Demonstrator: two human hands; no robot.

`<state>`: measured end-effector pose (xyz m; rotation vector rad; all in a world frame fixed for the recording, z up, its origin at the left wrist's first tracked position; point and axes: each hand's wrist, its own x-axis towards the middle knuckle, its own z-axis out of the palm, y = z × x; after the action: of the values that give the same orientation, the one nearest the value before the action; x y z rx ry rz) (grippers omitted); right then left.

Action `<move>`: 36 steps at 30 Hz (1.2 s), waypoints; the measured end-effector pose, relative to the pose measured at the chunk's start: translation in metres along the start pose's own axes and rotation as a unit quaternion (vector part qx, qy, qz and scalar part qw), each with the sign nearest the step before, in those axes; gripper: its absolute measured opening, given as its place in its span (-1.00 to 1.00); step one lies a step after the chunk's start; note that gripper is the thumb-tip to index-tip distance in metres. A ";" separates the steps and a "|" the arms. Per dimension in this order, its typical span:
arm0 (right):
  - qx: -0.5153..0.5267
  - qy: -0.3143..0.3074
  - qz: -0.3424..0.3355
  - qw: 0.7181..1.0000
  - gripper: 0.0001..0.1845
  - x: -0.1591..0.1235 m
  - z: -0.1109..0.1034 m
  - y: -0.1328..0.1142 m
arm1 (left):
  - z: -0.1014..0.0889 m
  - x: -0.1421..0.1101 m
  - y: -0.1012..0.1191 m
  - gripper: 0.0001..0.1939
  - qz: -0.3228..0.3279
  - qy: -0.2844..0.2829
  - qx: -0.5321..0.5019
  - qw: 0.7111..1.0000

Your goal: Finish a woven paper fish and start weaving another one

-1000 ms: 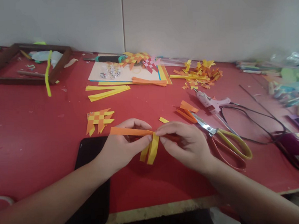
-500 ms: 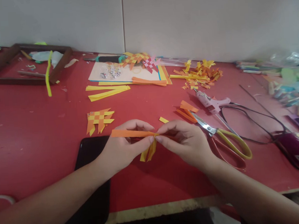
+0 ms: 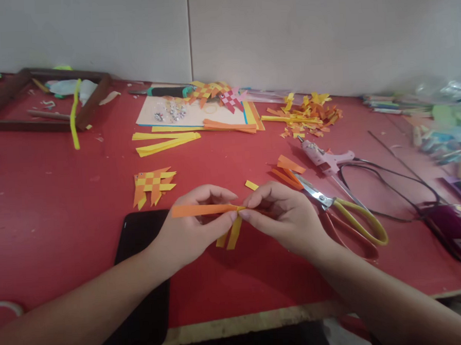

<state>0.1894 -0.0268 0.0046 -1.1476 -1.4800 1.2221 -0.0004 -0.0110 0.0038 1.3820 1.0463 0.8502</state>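
My left hand [image 3: 196,220] and my right hand [image 3: 282,209] meet near the table's front, thumbs and fingertips pinching the same small piece of interlaced paper strips. An orange paper strip [image 3: 201,210] juts left from it, across my left hand. Two yellow paper strips [image 3: 234,233] hang down between the hands. Fingers partly hide where the strips cross. Behind my left hand lies a woven orange and yellow paper fish [image 3: 153,181]. Right of my right hand are scissors [image 3: 325,201] with one yellow and one red handle, their blades by orange paper pieces [image 3: 291,164].
A pink glue gun [image 3: 326,160] with a black cable rests behind the scissors. Paper scraps [image 3: 308,114], yellow strips [image 3: 167,141] and a white sheet [image 3: 200,117] lie further back. A dark tablet-like slab [image 3: 143,280] sits under my left arm. A wooden frame [image 3: 91,102] stands back left.
The orange strip's left end has dipped slightly. The hanging yellow strips have shifted and their front one shows flatter. Both hands stay in nearly the same place, still pinching.
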 end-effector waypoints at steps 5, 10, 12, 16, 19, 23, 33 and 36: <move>-0.020 0.003 0.002 1.000 -0.90 0.000 0.000 -0.003 | -0.001 -0.001 -0.002 -0.82 -0.019 -0.002 -0.013 1.000; -0.024 0.002 0.002 1.000 -0.89 0.001 -0.001 -0.003 | 0.000 -0.001 -0.003 -0.81 -0.024 -0.007 -0.015 1.000; -0.018 -0.004 0.002 1.000 -0.88 0.001 -0.001 -0.003 | -0.001 -0.001 -0.003 -0.81 -0.022 -0.009 -0.017 1.000; 0.004 -0.008 0.013 1.000 -0.87 -0.001 -0.001 -0.003 | -0.001 -0.001 -0.004 -0.78 -0.022 -0.010 -0.022 0.999; 0.014 -0.006 0.028 0.999 -0.86 0.000 -0.001 -0.003 | -0.001 -0.001 -0.004 -0.78 -0.016 -0.002 -0.020 1.000; 0.027 0.004 0.045 0.999 -0.83 0.002 -0.002 -0.002 | 0.000 -0.001 -0.005 -0.83 -0.009 -0.013 -0.063 0.998; 0.035 -0.002 0.053 0.998 -0.84 0.003 -0.002 -0.003 | -0.001 0.001 -0.006 -0.81 -0.033 -0.015 -0.059 0.998; 0.036 -0.003 0.056 0.998 -0.83 0.003 -0.002 -0.004 | -0.002 0.000 -0.005 -0.79 -0.048 -0.019 -0.066 0.996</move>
<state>0.1906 -0.0233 0.0091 -1.1936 -1.3811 1.3459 -0.0025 -0.0102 -0.0012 1.2225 1.0022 0.8046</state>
